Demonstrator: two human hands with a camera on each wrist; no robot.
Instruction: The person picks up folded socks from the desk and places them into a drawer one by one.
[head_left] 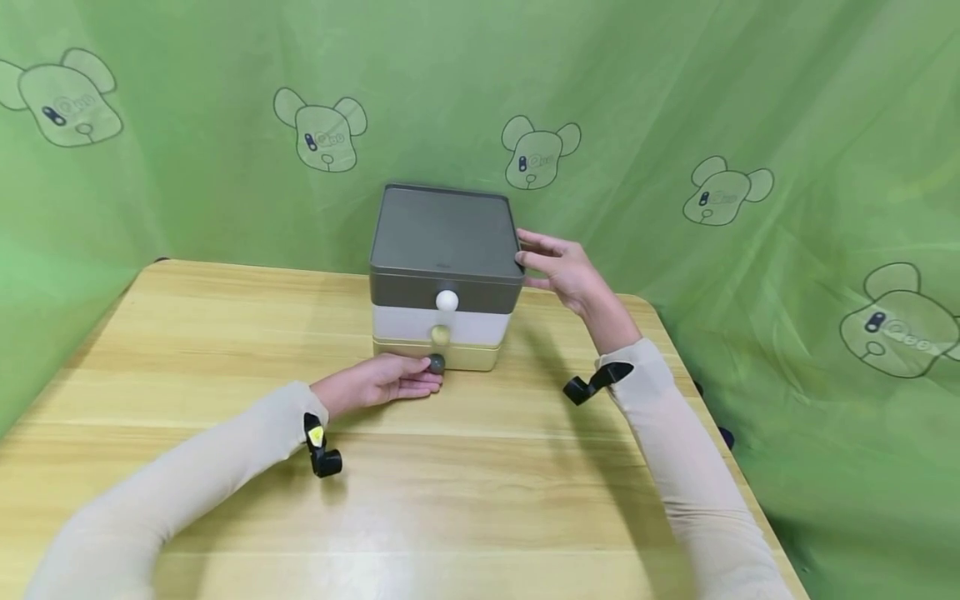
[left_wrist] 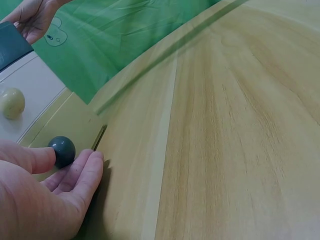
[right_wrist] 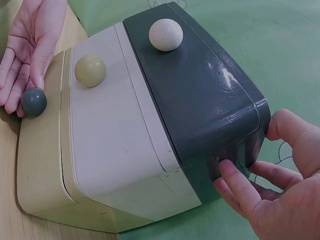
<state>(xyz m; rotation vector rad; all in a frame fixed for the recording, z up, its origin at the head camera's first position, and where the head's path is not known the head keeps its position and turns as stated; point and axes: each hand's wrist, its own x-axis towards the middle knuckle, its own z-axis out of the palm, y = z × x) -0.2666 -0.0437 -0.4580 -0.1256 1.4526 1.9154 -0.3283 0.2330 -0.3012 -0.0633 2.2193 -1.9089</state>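
Observation:
A small three-tier drawer box (head_left: 450, 233) stands on the table, its dark grey top tier over a white one and a cream-yellow one. Each front carries a round knob: white on top, pale yellow in the middle, dark grey (left_wrist: 63, 151) at the bottom. My left hand (head_left: 386, 379) pinches the dark grey knob, thumb on one side and fingers under it. At the box's upper right side is my right hand (head_left: 558, 267). Its fingers (right_wrist: 240, 185) touch the dark side wall and its thumb lies at the top edge.
The box stands near the back edge of a light wooden table (head_left: 465, 483). Behind and beside the table hangs a green curtain (head_left: 435, 83) printed with bear heads. A black wrist mount sits on each sleeve (head_left: 660, 425).

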